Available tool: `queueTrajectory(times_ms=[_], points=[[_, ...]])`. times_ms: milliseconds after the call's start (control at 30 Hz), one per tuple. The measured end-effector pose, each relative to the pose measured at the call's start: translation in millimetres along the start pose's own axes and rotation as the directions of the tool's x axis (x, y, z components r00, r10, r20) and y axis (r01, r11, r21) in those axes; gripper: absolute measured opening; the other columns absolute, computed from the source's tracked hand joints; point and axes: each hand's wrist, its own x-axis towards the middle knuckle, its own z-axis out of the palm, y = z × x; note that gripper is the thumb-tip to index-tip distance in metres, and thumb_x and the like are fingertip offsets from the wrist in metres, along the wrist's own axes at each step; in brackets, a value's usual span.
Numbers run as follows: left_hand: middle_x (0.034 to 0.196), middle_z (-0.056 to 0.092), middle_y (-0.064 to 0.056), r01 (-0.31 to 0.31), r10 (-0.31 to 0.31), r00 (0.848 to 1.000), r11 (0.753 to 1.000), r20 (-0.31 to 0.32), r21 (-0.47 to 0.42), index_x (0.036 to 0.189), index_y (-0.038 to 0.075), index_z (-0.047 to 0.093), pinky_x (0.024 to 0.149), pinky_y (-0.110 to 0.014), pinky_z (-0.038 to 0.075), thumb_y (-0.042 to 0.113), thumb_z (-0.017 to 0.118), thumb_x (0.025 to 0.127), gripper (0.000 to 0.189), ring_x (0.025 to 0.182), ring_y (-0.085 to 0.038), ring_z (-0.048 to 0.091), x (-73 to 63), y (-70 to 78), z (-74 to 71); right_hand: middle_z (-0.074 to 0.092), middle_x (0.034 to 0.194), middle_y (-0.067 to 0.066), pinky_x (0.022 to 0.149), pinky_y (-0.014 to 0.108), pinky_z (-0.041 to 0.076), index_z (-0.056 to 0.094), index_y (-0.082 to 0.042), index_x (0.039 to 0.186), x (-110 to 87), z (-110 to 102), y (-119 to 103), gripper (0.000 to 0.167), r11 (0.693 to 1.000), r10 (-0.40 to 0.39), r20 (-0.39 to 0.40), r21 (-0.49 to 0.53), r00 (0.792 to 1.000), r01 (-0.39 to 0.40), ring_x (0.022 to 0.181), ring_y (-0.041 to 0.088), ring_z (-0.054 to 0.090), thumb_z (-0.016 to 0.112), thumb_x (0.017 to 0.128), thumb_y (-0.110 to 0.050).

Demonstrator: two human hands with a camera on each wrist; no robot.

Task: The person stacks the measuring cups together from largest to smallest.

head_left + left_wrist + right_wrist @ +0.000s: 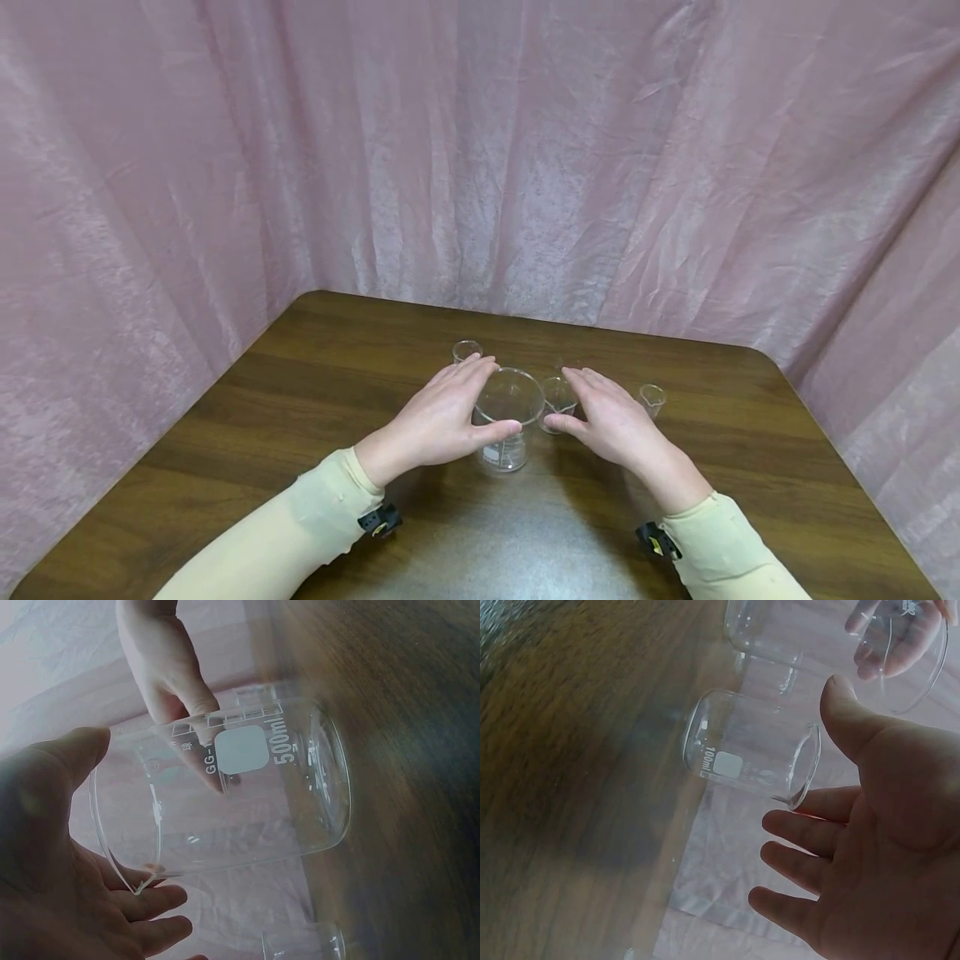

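Observation:
My left hand (pixel 446 414) is at the rim of a large clear glass beaker (pixel 505 458), thumb on the near side and straight fingers beyond. The left wrist view shows the beaker's 500ml marking (pixel 282 741), with thumb and fingers loosely spread about its rim. Just to the right, my right hand (pixel 613 423) hovers by a smaller glass beaker (pixel 559 395), its thumb and fingers apart. That smaller beaker reads 100ml (pixel 709 760) in the right wrist view, fingertips close to its rim. Both beakers stand upright on the table.
Another small glass beaker (pixel 467 348) stands behind the left hand, partly hidden. A further one (pixel 654 400) is right of the right hand. The brown wooden table (pixel 315 375) ends at pink curtains (pixel 487 167) behind and on both sides.

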Motion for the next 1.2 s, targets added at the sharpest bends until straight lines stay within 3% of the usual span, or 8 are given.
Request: queueTrajectory(times_ms=[533,1200], points=[[0.171,0.045,-0.017,0.006,-0.006,1.000,1.000,0.004,-0.011,0.164,0.002,0.046,0.132,-0.055,0.026,0.068,0.071,0.100,0.096,0.164,-0.035,0.031,0.2,1.1,-1.0,0.054,0.159,0.029,0.122,0.064,0.040,0.048,0.004,0.162,1.7,5,3,0.085,0.999,0.035,0.026,0.021,0.999,-0.036,0.151,0.049,0.048,0.077,0.103,-0.050],[0.169,0.047,-0.017,0.008,-0.008,1.000,1.000,-0.004,-0.017,0.162,0.003,0.048,0.132,-0.056,0.027,0.067,0.072,0.099,0.093,0.163,-0.037,0.034,-0.7,1.0,-0.5,0.061,0.153,0.026,0.113,0.066,0.049,0.057,0.002,0.153,3.7,13,5,0.071,0.998,0.045,-0.024,0.047,0.999,-0.044,0.144,0.045,0.056,0.078,0.104,-0.045]])
